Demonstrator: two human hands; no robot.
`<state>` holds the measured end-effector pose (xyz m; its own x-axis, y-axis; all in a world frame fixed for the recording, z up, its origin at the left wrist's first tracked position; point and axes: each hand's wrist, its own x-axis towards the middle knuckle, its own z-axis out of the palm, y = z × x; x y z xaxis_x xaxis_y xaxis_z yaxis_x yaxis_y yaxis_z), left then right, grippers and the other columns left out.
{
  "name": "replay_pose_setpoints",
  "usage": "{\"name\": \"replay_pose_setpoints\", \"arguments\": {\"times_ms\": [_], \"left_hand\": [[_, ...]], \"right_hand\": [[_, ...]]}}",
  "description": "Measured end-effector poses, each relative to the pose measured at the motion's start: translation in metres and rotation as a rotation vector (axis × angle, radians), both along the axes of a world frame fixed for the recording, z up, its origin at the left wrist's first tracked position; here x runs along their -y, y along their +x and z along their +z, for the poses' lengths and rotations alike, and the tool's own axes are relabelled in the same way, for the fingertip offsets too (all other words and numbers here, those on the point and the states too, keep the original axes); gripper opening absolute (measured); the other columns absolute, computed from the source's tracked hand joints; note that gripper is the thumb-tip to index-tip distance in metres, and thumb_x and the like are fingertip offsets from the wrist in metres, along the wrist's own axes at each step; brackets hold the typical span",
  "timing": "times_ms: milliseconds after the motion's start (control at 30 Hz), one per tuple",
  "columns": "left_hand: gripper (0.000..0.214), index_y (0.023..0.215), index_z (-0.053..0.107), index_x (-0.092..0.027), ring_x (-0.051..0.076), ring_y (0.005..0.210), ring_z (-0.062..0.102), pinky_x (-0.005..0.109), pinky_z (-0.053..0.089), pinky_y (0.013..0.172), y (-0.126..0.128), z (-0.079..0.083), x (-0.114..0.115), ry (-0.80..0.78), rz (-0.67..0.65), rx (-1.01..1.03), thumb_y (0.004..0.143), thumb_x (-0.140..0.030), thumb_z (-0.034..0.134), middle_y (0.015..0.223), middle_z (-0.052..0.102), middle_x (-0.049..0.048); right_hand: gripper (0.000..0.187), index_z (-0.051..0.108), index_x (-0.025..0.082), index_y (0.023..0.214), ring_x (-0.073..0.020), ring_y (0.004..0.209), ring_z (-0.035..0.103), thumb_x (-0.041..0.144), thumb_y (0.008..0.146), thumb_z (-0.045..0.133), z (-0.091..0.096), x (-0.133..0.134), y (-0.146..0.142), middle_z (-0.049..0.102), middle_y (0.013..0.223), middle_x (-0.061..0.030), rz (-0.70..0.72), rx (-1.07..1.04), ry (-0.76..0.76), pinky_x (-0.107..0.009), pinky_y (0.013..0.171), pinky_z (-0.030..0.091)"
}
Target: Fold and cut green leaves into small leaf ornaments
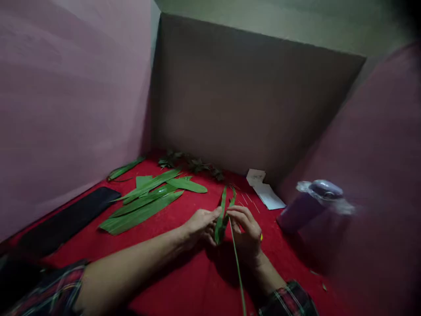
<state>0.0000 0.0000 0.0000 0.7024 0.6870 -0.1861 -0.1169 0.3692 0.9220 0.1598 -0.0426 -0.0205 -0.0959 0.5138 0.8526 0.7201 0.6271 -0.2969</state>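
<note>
Between my hands stands a long green leaf piece (pixel 219 226), its narrow tips pointing away from me. My left hand (pixel 204 223) grips it from the left, thumb on top. At its right side my right hand (pixel 245 226) has its fingers curled and pressed together near a thin pale-green stem (pixel 237 259), which hangs down toward the front edge of the view. Exactly how the right fingertips hold the leaf and the stem is partly hidden. Several broad green leaves (pixel 151 206) lie overlapping to the left of my hands.
Leafy sprigs (pixel 197 165) lie along the back wall. Thin sticks (pixel 249 198) and white paper pieces (pixel 269 196) lie at back right. A purple container (pixel 301 210) with clear plastic stands at right. A dark flat object (pixel 69 219) lies at left on the red cloth (pixel 184 281).
</note>
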Motion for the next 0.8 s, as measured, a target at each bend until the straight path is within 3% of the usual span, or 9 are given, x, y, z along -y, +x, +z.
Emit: {"name": "replay_pose_setpoints", "arguments": {"times_ms": [300,800], "left_hand": [[0.042,0.089,0.062,-0.008,0.013,0.062,0.057,0.023,0.048,0.05,-0.0063,0.0029,0.0029,0.058,-0.107,0.069,0.064,-0.041,0.068,0.078,0.06,0.0084],[0.029,0.079,0.061,-0.01,0.008,0.048,0.054,0.02,0.044,0.047,-0.0041,-0.005,-0.0027,0.029,-0.038,0.077,0.057,-0.025,0.073,0.064,0.061,0.0018]], "right_hand": [[0.029,0.062,0.022,0.097,-0.0178,0.083,0.059,0.003,0.079,0.048,0.004,-0.0021,0.0012,0.059,0.095,-0.0092,-0.029,0.109,0.012,-0.031,0.066,0.052],[0.031,0.06,0.021,0.101,-0.018,0.085,0.058,0.002,0.079,0.049,0.0066,0.0011,-0.0013,0.059,0.096,-0.009,-0.007,0.137,0.01,-0.032,0.07,0.051]]}}
